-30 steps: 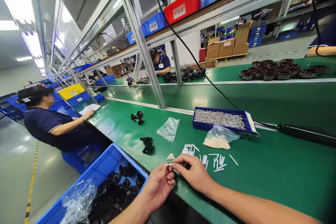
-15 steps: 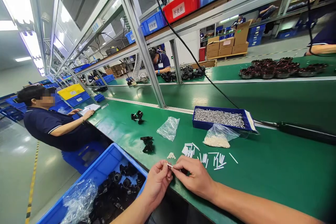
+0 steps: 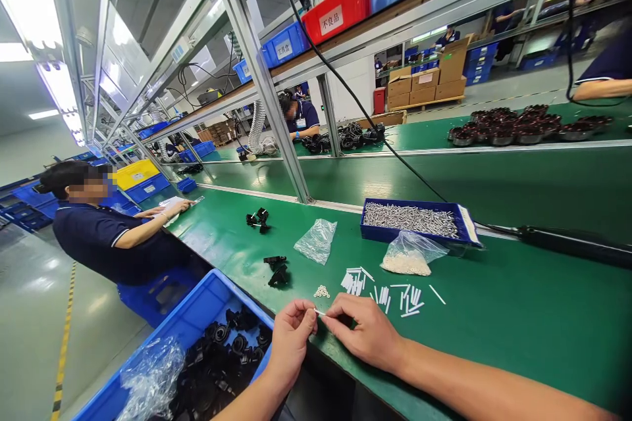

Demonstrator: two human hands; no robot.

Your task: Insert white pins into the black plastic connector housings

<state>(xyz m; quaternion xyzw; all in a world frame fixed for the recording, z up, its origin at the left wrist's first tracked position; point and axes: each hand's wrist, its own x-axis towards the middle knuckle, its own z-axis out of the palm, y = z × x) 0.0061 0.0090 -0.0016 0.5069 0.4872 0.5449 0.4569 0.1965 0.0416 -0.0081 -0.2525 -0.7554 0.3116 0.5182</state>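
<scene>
A small white rod (image 3: 320, 312) spans the gap between my two hands, just over the bench's front edge. My left hand (image 3: 295, 332) pinches its left end between thumb and forefinger. The fingertips of my right hand (image 3: 363, 329) close on its other end. Beyond my hands lies a little heap of cream rings (image 3: 322, 291). Several loose white rods (image 3: 353, 281) are spread on the green bench, behind and to the right of the heap. Whether a ring sits on the held rod is too small to tell.
A blue crate (image 3: 207, 289) of black parts stands at front left. Black parts (image 3: 278, 270) and a clear bag (image 3: 316, 241) lie on the bench. A bag of cream pieces (image 3: 407, 263) touches a blue tray (image 3: 368, 229) of metal pins. A co-worker (image 3: 106, 230) sits at left.
My left hand has shifted slightly left, and more of the white rod shows between my hands. The seated co-worker's arm reaches farther along the bench.
</scene>
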